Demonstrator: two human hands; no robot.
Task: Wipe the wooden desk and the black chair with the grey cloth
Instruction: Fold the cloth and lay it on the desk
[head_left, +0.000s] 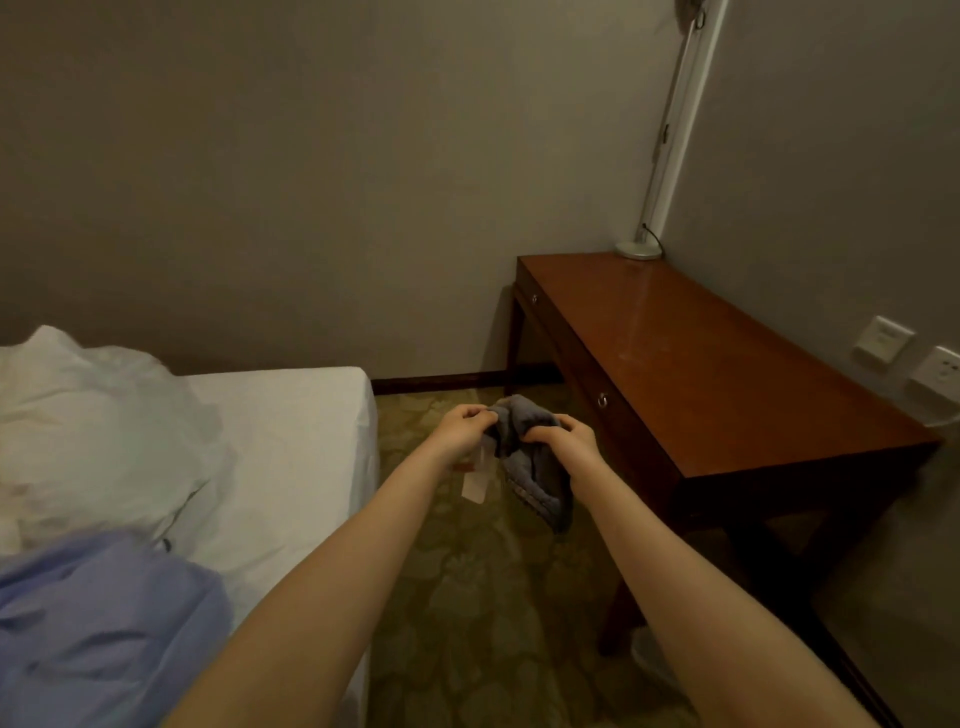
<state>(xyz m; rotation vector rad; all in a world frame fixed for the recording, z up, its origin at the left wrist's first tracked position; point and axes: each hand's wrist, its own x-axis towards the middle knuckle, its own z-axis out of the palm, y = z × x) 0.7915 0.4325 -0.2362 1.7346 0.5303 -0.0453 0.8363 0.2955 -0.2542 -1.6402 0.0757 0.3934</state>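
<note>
We clutch the half-hidden crumpled grey cloth (537, 486) in outstretched left hand (462, 428) and right hand (566, 441), brown wooden desk (727, 374) at three o'clock.

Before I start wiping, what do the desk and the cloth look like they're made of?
The desk: wood, reddish-brown with a glossy, likely varnished finish; pale light streaks reflect off the top. The cloth: soft grey fabric, perhaps terry or microfibre; it bunches and droops limply, with a fuzzy surface.

Left hand (460, 428), right hand (563, 439), both curled.
</note>
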